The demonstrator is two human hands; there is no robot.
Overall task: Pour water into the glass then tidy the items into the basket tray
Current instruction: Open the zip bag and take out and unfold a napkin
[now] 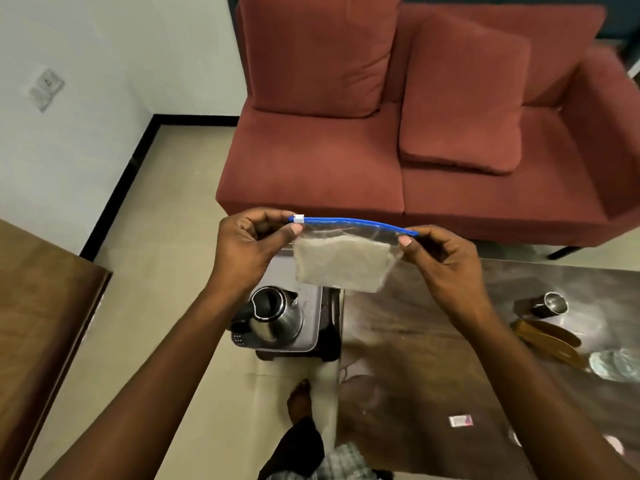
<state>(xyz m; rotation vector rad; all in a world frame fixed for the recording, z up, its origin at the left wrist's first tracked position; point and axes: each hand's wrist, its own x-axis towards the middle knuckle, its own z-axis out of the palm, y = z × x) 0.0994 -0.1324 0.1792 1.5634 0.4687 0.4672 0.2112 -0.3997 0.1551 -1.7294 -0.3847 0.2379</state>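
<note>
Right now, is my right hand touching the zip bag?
Touching. The head view shows the right hand pinching the top corner of the zip bag between thumb and fingers.

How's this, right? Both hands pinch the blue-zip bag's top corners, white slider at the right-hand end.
Not quite. The head view shows the white slider at the end of the blue-zip bag held by the left hand, not the right hand. Both hands do pinch its top corners.
</note>
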